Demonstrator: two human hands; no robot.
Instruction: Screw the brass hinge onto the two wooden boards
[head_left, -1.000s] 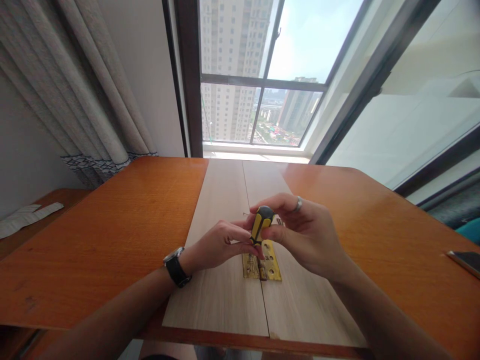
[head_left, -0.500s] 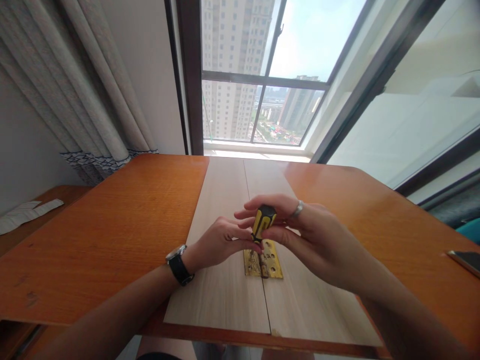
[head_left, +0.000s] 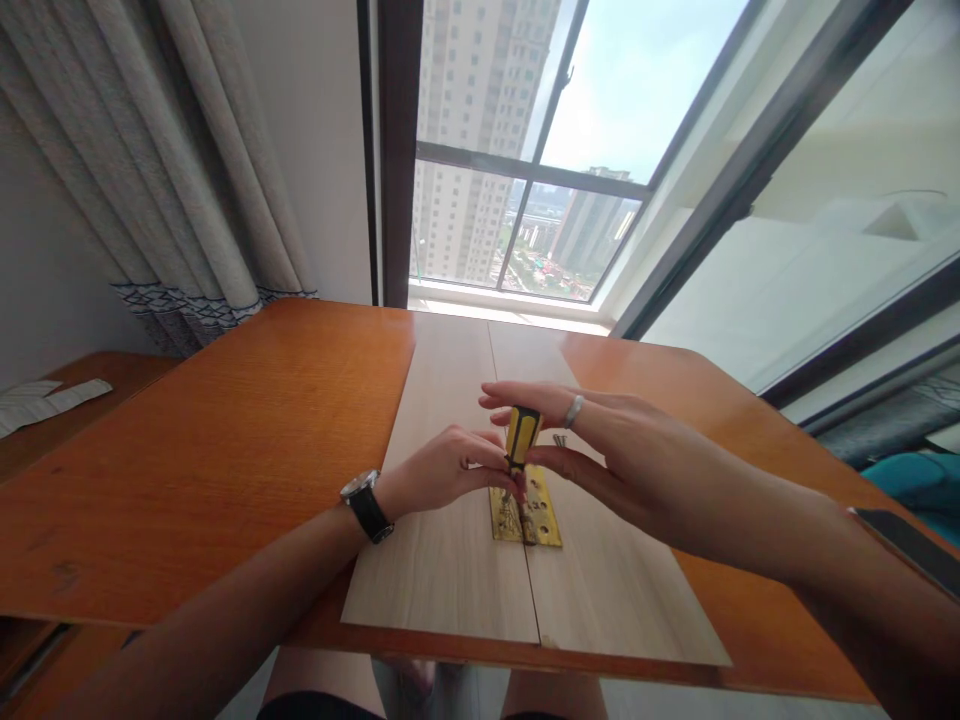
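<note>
A screwdriver (head_left: 523,432) with a yellow and black handle stands nearly upright over a brass-coloured hinge (head_left: 547,512). My right hand (head_left: 600,440), a ring on one finger, has its thumb against the handle and its fingers stretched across the far side. With thumb and forefinger my left hand (head_left: 442,472) pinches around the screwdriver's lower end, just above the hinge's left leaf. Those fingers hide the tip and any screw under it. The hinge spans the seam between a left board (head_left: 435,570) and a right board (head_left: 607,590), both pale wood-grain. Several screws (head_left: 560,440) show beyond my right thumb.
The boards lie on an orange-brown wooden table (head_left: 300,420). A dark phone-like slab (head_left: 907,545) is at the right edge by my forearm. A curtain (head_left: 202,170) hangs at left, a window (head_left: 525,175) is behind the table, and pale strips (head_left: 52,405) lie far left.
My right hand has turned on the handle, with its fingers straighter, and the screwdriver stands more upright. The screws have come into sight. The view has shifted and tilted slightly.
</note>
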